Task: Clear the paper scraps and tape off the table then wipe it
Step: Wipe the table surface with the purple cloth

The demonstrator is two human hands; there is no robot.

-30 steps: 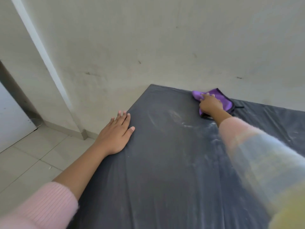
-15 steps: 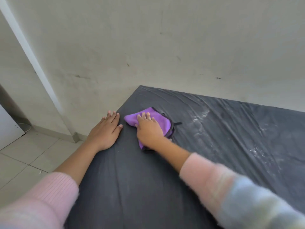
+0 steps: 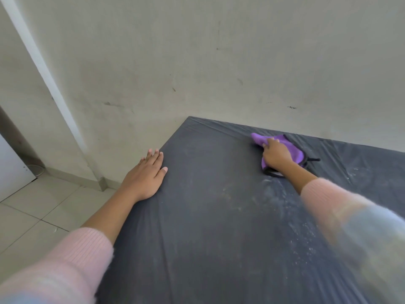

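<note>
Head view: right hand point(image 3: 276, 155) has swept the purple microfibre cloth with black trim point(image 3: 292, 149) away from the left edge, over to the far edge of the dark grey plastic-covered table point(image 3: 208, 238) by the wall. Its fingers bend over the bunched cloth, pressing it down. The left hand point(image 3: 145, 175) lies flat at the left edge, fingers together, thumb out. White dusty smears point(image 3: 282, 200) lie near the right sleeve.

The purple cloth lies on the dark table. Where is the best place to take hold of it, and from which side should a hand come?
Probably from above, at its bunched middle, where the right hand holds the purple cloth. It lies low and soft on the table, so its edges give little to pinch; the raised folds gather easily under curled fingers.
</note>
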